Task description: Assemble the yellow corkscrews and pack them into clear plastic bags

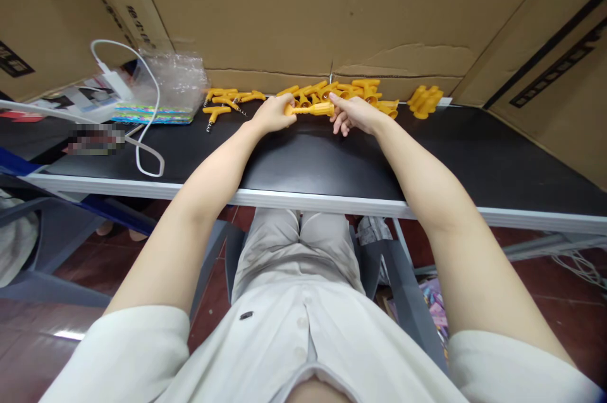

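An orange plastic corkscrew (310, 109) lies lengthwise between my two hands over the black table (303, 162). My left hand (274, 113) is closed on its left end. My right hand (353, 114) pinches its right end, the other fingers curled down toward the table. Just behind the hands lies a pile of several orange corkscrew parts (346, 92). A few assembled orange corkscrews with metal spirals (222, 104) lie to the left of my left hand.
More orange parts (425, 101) lie at the back right. A clear plastic bag (171, 79), a colourful pad (152, 114), and a white charger with cable (142, 137) sit at the left. Cardboard walls (332, 4) surround the table.
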A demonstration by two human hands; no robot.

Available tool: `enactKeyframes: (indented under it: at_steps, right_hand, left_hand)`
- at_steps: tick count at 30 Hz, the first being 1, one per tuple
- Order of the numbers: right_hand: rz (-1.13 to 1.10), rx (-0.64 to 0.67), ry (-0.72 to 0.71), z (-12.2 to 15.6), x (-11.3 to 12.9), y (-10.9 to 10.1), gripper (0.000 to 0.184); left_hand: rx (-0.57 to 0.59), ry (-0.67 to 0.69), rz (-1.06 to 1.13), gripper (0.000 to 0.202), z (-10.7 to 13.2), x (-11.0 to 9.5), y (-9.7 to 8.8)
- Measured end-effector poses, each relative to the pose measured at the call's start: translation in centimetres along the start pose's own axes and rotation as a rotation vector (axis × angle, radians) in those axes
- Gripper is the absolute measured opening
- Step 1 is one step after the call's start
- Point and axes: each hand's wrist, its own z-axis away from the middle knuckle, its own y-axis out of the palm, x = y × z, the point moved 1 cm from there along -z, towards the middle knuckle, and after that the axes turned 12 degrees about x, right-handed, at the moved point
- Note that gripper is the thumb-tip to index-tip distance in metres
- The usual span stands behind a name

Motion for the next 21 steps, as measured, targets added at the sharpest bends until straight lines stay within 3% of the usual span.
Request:
enactKeyframes:
  at_steps: [5, 9, 21]
  right_hand:
    - [0.012, 0.007, -0.078, 0.4, 0.1, -0.7, 0.049]
    - [0.036, -0.016, -0.165, 0.4, 0.0, -1.1, 0.049]
    - [0.033, -0.031, -0.08, 0.4, 0.4, 0.1, 0.055]
  left_hand:
    - [-0.009, -0.01, 0.02, 0.042, -0.3, 0.4, 0.1]
    - [-0.022, 0.002, 0.022, 0.04, -0.3, 0.5, 0.1]
    - [-0.023, -0.002, 0.037, 0.04, -0.2, 0.5, 0.0]
